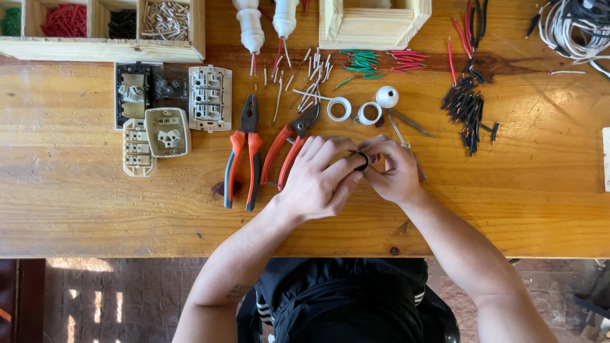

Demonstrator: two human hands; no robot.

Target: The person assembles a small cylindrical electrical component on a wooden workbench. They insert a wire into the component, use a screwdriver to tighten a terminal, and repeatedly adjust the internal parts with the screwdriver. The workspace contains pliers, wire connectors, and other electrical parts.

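Observation:
My left hand (318,178) and my right hand (397,171) meet over the middle of the wooden table (95,209). Between their fingertips they pinch a small black ring-shaped part (363,161), mostly hidden by the fingers. Just beyond my hands lie two white rings (338,108) and a white round cap (387,96). A thin metal tool (406,124) runs from the cap under my right hand. Red-handled cutters (289,143) lie partly under my left hand, and red-and-grey pliers (243,155) lie to their left.
Switch and socket parts (166,105) sit at the left. A wooden compartment tray (101,28) holds coloured wire pieces and screws. Stripped wire ends (305,79), green and red wire bits (375,62), black sleeves (467,108), two white lamp holders (251,25), a wooden box (375,25) and a cable bundle (575,28) line the far side.

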